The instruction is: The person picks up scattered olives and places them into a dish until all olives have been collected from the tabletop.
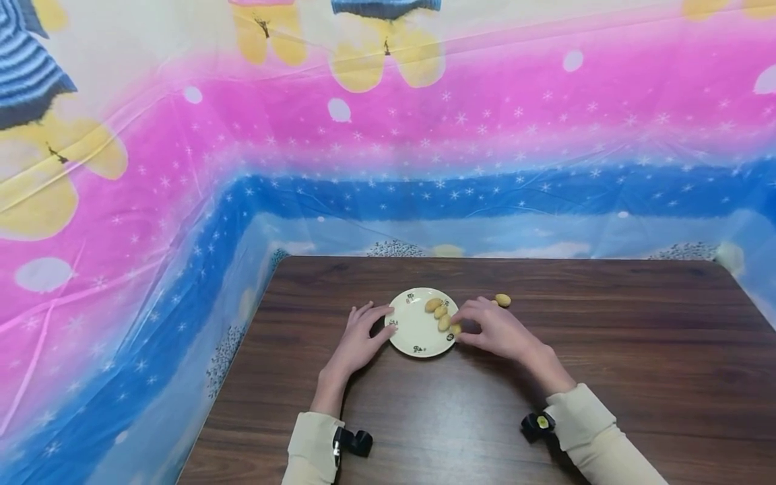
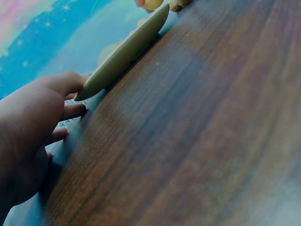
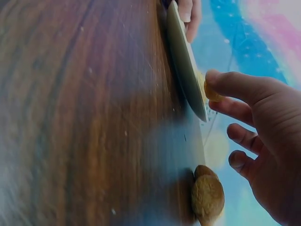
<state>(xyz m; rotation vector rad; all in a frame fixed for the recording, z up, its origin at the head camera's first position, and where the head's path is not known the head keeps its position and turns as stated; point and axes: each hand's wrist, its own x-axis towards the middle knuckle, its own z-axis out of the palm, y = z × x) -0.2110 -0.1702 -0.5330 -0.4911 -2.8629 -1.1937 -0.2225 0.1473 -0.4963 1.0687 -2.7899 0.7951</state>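
A cream plate [image 1: 412,337] with small dark prints on its rim lies on the table, several small yellow potatoes [image 1: 433,305] grouped on its right half. My left hand [image 1: 362,340] touches the plate's left rim, thumb and forefinger spread along it and the other fingers fairly straight. Over the right rim, my right hand [image 1: 494,328] pinches a small potato [image 3: 212,92] between thumb and forefinger, its other fingers loosely bent. Beyond that hand, further potatoes [image 1: 502,300] sit on the table, one partly hidden in the head view; brownish and rough, they show close together in the right wrist view.
The dark wood-grain table [image 1: 636,350] reaches far to the right of the plate. A printed pink and blue cloth [image 1: 485,148] hangs behind and along the left side. Black wrist cameras [image 1: 354,442] sit by both beige cuffs.
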